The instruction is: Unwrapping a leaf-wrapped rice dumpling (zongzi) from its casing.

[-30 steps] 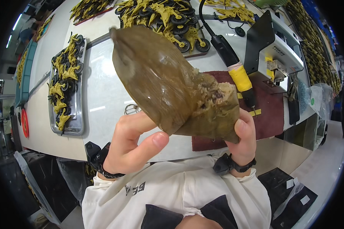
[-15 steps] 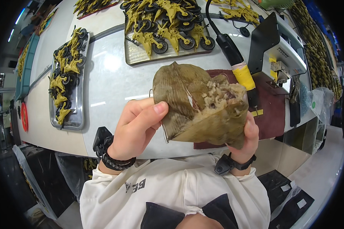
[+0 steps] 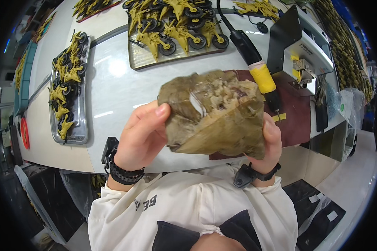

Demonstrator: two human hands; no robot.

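Between my two hands, above the table, is a leaf-wrapped sticky rice dumpling (image 3: pixel 222 129). Its brownish-green leaf is folded open at the top, where pale rice with a dark filling shows. My left hand (image 3: pixel 144 131) pinches the leaf at its left edge, thumb in front. At the right side my right hand (image 3: pixel 270 142) grips the wrapped lower end; most of its fingers are hidden behind the leaf. Black bands with small devices sit on both wrists.
A tray (image 3: pixel 144 65) of yellow-and-black toy motorcycles stands at the back, a clear tray (image 3: pixel 81 136) with more at left. A yellow-wrapped electric screwdriver (image 3: pixel 262 77) points at a dark red mat (image 3: pixel 295 125). Right of it stands a black-and-white machine (image 3: pixel 310 54).
The dumpling and both hands have moved slightly left. The left part of the leaf has been folded lower, and its tall upper flap no longer stands up.
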